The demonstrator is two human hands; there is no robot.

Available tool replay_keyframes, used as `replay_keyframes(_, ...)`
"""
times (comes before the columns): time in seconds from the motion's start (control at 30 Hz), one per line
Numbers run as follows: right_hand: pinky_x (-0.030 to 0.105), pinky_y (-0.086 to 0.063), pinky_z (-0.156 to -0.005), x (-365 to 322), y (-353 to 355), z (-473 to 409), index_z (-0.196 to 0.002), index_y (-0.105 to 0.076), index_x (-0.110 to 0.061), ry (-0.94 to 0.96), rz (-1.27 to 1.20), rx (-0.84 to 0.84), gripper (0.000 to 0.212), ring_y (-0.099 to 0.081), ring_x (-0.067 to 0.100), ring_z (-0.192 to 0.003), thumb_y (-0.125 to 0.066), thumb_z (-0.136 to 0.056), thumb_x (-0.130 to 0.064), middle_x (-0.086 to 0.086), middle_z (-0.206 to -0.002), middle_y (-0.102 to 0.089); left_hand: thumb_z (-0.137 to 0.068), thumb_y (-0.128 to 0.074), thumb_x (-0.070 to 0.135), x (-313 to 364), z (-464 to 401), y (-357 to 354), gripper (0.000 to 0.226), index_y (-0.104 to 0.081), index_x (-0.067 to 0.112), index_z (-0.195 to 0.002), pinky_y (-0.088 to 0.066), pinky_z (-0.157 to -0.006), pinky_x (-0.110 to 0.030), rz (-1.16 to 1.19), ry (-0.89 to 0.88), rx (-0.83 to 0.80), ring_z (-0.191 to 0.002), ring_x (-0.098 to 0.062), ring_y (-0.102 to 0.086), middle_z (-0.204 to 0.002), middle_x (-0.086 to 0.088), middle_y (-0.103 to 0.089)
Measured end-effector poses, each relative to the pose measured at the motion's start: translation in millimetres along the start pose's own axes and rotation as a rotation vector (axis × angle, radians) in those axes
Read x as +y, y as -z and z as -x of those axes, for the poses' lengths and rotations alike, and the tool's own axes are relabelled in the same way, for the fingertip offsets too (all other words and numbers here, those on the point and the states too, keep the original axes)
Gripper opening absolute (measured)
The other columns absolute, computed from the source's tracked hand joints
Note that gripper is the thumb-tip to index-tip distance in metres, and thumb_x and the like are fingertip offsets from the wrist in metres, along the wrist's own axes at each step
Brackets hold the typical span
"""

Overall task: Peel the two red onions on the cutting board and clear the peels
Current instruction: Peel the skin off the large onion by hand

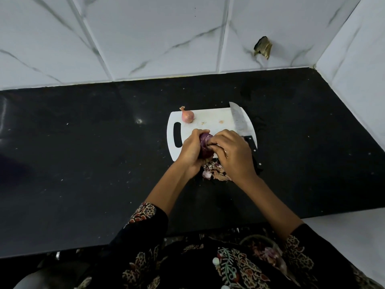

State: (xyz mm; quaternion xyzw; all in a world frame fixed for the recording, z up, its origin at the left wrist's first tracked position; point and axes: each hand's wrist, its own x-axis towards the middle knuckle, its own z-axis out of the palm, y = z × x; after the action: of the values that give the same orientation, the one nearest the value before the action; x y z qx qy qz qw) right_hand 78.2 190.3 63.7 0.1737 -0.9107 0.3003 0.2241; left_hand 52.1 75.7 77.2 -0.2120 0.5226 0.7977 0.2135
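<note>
A white cutting board (210, 118) lies on the black counter. My left hand (190, 150) grips a dark purple, partly peeled onion (205, 143) over the board's near edge. My right hand (231, 155) pinches at the skin on the onion's right side. A second onion (187, 116), still in its pinkish dry skin with a stem tip, sits at the board's far left corner. A heap of loose peels (212, 171) lies on the counter just in front of the board, partly hidden under my right hand.
A large knife (241, 124) lies along the board's right side, blade pointing away, black handle (253, 147) near my right hand. The black counter (93, 153) meets marble wall tiles at the back and right. A round container with peel scraps (264, 251) sits below the counter edge.
</note>
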Motion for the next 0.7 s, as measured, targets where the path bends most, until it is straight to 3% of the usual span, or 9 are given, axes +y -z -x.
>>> replay_keyframes(0.17,0.026,-0.035,-0.062,2.4,-4.5,1.1,-0.092,-0.058,-0.009,0.011,0.133,-0.151,0.027,-0.039,0.013,-0.085,-0.036,-0.086,-0.023,0.003,-0.091,-0.056,-0.094,-0.043,0.024,-1.3,-0.6,0.8,0.021,-0.062,0.019,-0.085,-0.044,-0.061,-0.027,-0.052,-0.026,0.002,-0.062,-0.012,-0.053,-0.073,-0.002,-0.058)
replay_keyframes(0.27,0.024,-0.035,-0.069,1.4,-8.9,6.0,-0.095,-0.053,-0.007,-0.109,-0.072,-0.181,0.029,-0.035,0.01,-0.087,-0.031,-0.087,-0.025,0.0,-0.093,-0.048,-0.094,-0.046,0.023,-2.9,0.5,-0.9,0.021,-0.062,0.017,-0.083,-0.046,-0.06,-0.026,-0.04,-0.032,-0.007,-0.063,-0.012,-0.055,-0.072,-0.003,-0.058)
replay_keyframes(0.4,0.021,-0.037,-0.074,-0.8,-7.7,11.0,-0.094,-0.049,-0.009,-0.276,-0.314,-0.141,0.013,-0.042,0.014,-0.088,-0.038,-0.093,-0.017,-0.002,-0.093,-0.044,-0.094,-0.045,0.026,-4.9,2.7,-3.3,0.021,-0.062,0.018,-0.084,-0.048,-0.06,-0.026,-0.03,0.004,-0.029,-0.072,-0.015,-0.057,-0.079,-0.003,-0.061)
replay_keyframes(0.57,0.031,-0.051,-0.071,1.2,3.6,8.5,-0.099,-0.05,-0.012,-0.78,-0.736,0.049,0.008,-0.059,0.013,-0.074,-0.042,-0.099,-0.015,-0.007,-0.088,-0.057,-0.094,-0.044,0.032,-3.8,4.4,-0.5,0.023,-0.062,0.022,-0.085,-0.047,-0.058,-0.027,-0.006,0.045,-0.018,-0.08,-0.019,-0.057,-0.089,-0.004,-0.062)
replay_keyframes(0.63,0.024,-0.053,-0.062,2.8,9.5,8.3,-0.094,-0.052,-0.01,-0.816,-0.768,0.137,0.004,-0.062,0.008,-0.066,-0.049,-0.096,-0.01,-0.004,-0.086,-0.063,-0.093,-0.045,0.032,-3.2,5.6,-0.2,0.022,-0.063,0.022,-0.085,-0.047,-0.057,-0.027,0.03,0.069,-0.02,-0.082,-0.02,-0.058,-0.091,-0.004,-0.063)
replay_keyframes(0.7,0.021,-0.053,-0.06,4.8,14.0,10.2,-0.089,-0.055,-0.008,-0.757,-0.647,0.173,0.003,-0.065,0.008,-0.068,-0.056,-0.091,-0.006,0.001,-0.085,-0.067,-0.093,-0.047,0.033,-3.6,5.9,-0.5,0.023,-0.064,0.021,-0.084,-0.048,-0.056,-0.027,0.058,0.094,-0.026,-0.083,-0.019,-0.059,-0.091,-0.004,-0.064)
